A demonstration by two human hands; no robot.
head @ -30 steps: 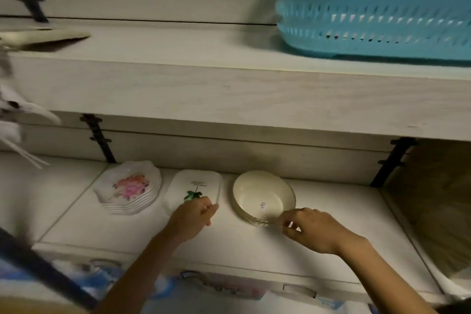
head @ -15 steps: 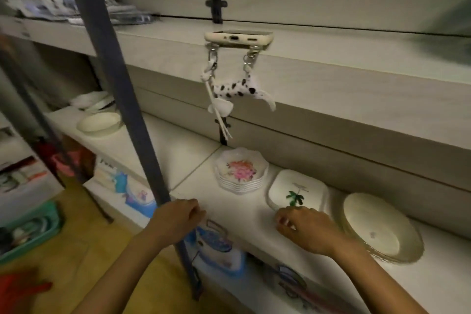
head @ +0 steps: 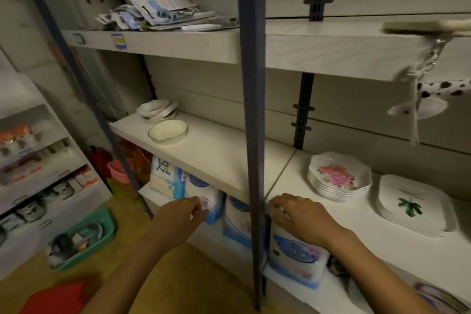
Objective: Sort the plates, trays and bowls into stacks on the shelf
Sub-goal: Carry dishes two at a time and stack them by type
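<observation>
The shelf (head: 216,155) is crossed in front by a blue post (head: 251,109), which divides it into 2 parts. On the right part 2 stacks are already made: the trays (head: 414,205) at the far right, and the plates (head: 339,177) just beside them, nearer the post. Both stacks lie flat, face up. The trays are rounded squares, so no clear long axis is seen; the stem of their leaf print points to the front edge. The plates are round and scalloped, without any axis.

The right hand (head: 300,216) is laid on the front edge just right of the post, fingers bent. Nothing is held, but whether the edge is gripped cannot be told. The left hand (head: 175,216) hangs left of the post, below the edge, its fingers loosely curled and released.

Well apart, on the left part, 1 bowl (head: 167,131) stands mouth up. It looks oval, long axis along the shelf, though this may be stretched by the lens. Just behind it small bowls (head: 156,109) are piled crooked and tilted.

These bowls are judged still unsorted. The crooked pile could slide apart if lifted as 1, and the post could be struck in carrying. The charm (head: 443,89) hanging above the plates could be caught by an arm.
</observation>
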